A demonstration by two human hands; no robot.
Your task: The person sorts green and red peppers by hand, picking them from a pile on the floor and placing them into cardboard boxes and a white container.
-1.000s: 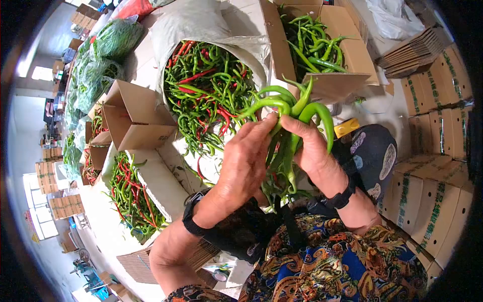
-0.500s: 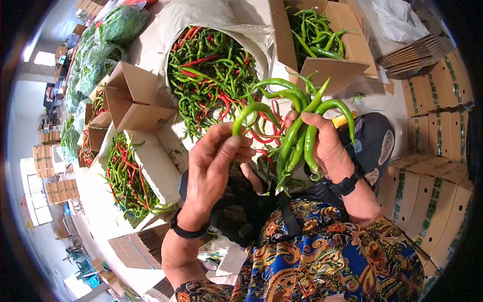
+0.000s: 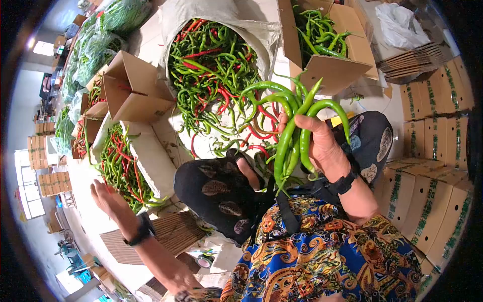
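Note:
My right hand is closed round a bunch of long green chili peppers, their curved ends fanning out above and below the fist. Far out to the left, my left hand has its fingers apart and holds nothing that I can see. It is beside the lower end of a white-sided box heaped with green and red chili peppers. In front of me, a large pale sack lies with its mouth wide, and mixed chili peppers spill from it onto the floor.
At the upper right stands a carton with green peppers inside. Another cardboard box stands left of the sack. Stacked cartons rise at my right; flattened cardboard lies at lower left. Bagged green produce lies at upper left.
My left hand has swung from beside the bunch out to the left, and the green pepper in its fingers is gone from them. My right hand keeps the bunch in nearly the same place.

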